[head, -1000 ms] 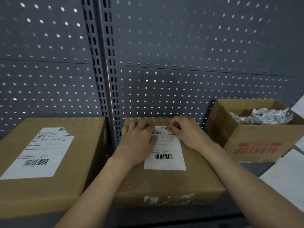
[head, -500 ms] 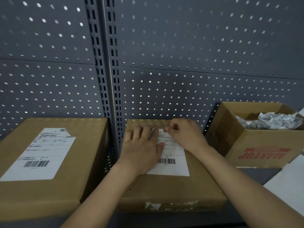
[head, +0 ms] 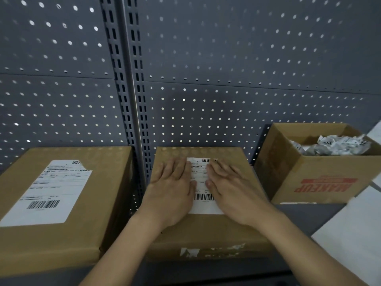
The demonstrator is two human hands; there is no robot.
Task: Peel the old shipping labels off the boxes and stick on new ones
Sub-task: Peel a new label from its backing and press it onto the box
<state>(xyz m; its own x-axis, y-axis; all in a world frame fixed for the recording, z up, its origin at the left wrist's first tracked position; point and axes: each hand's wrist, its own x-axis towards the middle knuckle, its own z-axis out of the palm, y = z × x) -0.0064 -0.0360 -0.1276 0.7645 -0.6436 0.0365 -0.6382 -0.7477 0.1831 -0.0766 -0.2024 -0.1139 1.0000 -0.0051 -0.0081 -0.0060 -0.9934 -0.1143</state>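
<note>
Two hands: left hand [head: 173, 188] and right hand [head: 233, 193], both flat, palms down, fingers straight and close together, holding nothing.
Contact: both press on one white shipping label [head: 203, 205]. The left hand covers its left edge and the right hand its right edge. A narrow strip with print and a barcode shows between them.
Middle box [head: 206, 232]: one, closed, brown cardboard, mid-shelf, back edge close to the pegboard [head: 226, 58]. The label lies on its top. White paper scraps [head: 206, 251] cling to its front face.
Left box [head: 61, 244]: one, closed, at the shelf's left end, just beside the middle box. It carries one label [head: 49, 193] on top, with the far right corner torn ragged.
Right box [head: 321, 182]: one, open-topped, at the shelf's right end, with red lettering upside down on the front wall. Crumpled labels [head: 332, 145] are heaped inside, too tangled to count.
Shelf [head: 299, 215]: dark grey. White sheets [head: 354, 234] lie at its front right corner, number unclear.
Slotted post [head: 132, 79]: one, upright, behind the gap between the left and middle boxes.
Tally: three boxes, two flat labels.
</note>
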